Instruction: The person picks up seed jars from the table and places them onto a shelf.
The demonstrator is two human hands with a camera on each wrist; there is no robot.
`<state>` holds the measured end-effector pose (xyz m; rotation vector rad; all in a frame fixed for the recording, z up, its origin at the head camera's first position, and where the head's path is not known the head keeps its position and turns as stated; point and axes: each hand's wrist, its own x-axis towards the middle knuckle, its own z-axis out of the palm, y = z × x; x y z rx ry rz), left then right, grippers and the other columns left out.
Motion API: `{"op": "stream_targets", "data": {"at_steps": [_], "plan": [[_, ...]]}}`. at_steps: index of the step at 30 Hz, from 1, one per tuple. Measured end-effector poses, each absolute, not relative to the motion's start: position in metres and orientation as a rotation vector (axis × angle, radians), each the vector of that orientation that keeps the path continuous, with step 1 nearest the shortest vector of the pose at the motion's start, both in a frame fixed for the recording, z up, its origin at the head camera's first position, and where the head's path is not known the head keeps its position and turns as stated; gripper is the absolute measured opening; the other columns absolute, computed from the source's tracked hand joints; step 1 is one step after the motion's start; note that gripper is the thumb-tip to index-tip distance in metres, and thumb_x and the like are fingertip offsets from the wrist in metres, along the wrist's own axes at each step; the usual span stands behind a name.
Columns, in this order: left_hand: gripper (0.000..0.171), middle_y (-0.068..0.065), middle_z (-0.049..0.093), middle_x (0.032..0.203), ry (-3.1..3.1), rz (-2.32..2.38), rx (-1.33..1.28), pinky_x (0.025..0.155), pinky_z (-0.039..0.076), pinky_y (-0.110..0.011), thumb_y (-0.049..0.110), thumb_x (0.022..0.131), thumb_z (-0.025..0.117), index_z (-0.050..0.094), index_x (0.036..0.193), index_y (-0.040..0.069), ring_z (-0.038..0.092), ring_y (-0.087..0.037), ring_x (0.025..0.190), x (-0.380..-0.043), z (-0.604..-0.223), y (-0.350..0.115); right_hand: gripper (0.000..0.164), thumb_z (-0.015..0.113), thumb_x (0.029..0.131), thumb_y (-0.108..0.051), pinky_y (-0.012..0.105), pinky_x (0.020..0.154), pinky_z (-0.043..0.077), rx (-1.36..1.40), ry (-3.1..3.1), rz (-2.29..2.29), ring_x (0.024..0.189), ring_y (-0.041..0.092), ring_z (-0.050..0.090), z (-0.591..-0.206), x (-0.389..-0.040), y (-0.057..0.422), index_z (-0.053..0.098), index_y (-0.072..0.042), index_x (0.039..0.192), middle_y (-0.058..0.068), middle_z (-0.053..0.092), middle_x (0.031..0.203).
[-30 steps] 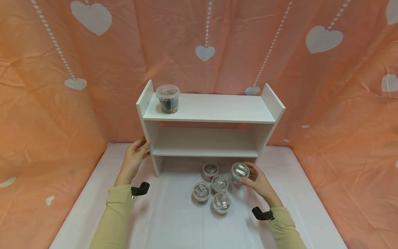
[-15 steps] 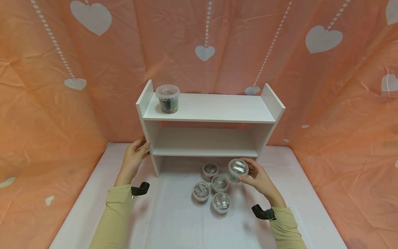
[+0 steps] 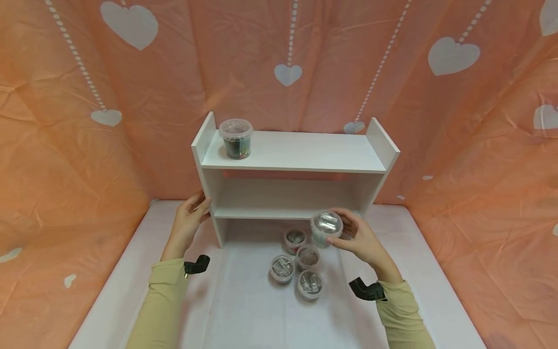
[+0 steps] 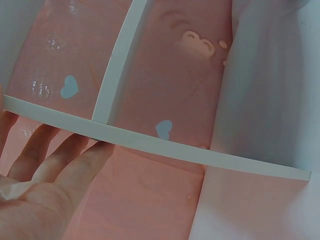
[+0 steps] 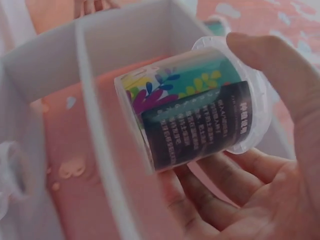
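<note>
My right hand [image 3: 359, 237] grips a lidded clear plastic cup [image 3: 326, 229] in front of the white shelf unit, near the lower board's front edge. In the right wrist view, the cup [image 5: 190, 107] has a colourful leaf print and a dark label with pale writing; the thumb lies at its lid rim and fingers curl below. My left hand [image 3: 186, 224] rests against the outside of the unit's left side panel [image 3: 205, 179]. Its fingers [image 4: 82, 165] reach out straight to the panel in the left wrist view. Several similar cups [image 3: 311, 283] stand on the table.
Another lidded cup [image 3: 236, 140] stands at the left end of the top board [image 3: 305, 150]. The lower board [image 3: 287, 201] lies beneath it. A white cloth [image 3: 253, 320] covers the table. Orange sheeting with white hearts [image 3: 128, 24] hangs behind and at both sides.
My right hand has lifted its cup and carried it left and toward the lower board. The left hand stays at the side panel, and the other cups have not moved.
</note>
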<state>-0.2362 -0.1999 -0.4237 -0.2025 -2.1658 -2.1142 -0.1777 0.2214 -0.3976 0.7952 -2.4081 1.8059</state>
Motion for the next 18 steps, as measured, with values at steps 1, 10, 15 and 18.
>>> {"op": "stream_targets", "data": {"at_steps": [1, 10, 15, 18], "plan": [[0.060, -0.020, 0.035, 0.148, -2.164, -2.115, -0.201, 0.099, 0.040, -0.046, 0.027, 0.099, 0.054, 0.033, 0.147, 0.000, 0.042, -0.037, 0.128, -0.236, -0.424, -0.200, 0.063, 0.075, 0.078, 0.006, 0.023, 0.088, 0.049, 0.796, -2.405, 1.817, 0.109, 0.014, 0.058, -0.393, -0.177, 0.220, 0.045, 0.004, 0.134, 0.022, 0.056, 0.123], [0.060, -0.020, 0.035, 0.148, -2.172, -2.119, -0.190, 0.101, 0.039, -0.046, 0.027, 0.099, 0.054, 0.032, 0.147, -0.001, 0.040, -0.036, 0.129, -0.236, -0.423, -0.200, 0.064, 0.075, 0.076, 0.008, 0.027, 0.084, 0.053, 0.842, -2.370, 1.764, 0.105, 0.018, 0.060, -0.359, -0.181, 0.205, 0.048, 0.003, 0.133, 0.020, 0.058, 0.122], [0.059, -0.020, 0.035, 0.147, -2.168, -2.121, -0.202, 0.101, 0.038, -0.047, 0.026, 0.099, 0.054, 0.033, 0.147, 0.000, 0.041, -0.036, 0.129, -0.236, -0.423, -0.200, 0.064, 0.076, 0.076, 0.009, 0.028, 0.085, 0.053, 0.865, -2.348, 1.751, 0.103, 0.018, 0.061, -0.343, -0.184, 0.198, 0.048, 0.002, 0.133, 0.019, 0.060, 0.119], [0.059, -0.020, 0.035, 0.148, -2.167, -2.120, -0.203, 0.101, 0.038, -0.048, 0.026, 0.099, 0.054, 0.033, 0.147, 0.001, 0.041, -0.036, 0.129, -0.236, -0.423, -0.200, 0.063, 0.076, 0.076, 0.008, 0.027, 0.089, 0.049, 0.888, -2.338, 1.724, 0.104, 0.018, 0.060, -0.334, -0.185, 0.194, 0.050, 0.001, 0.132, 0.017, 0.060, 0.118]]}}
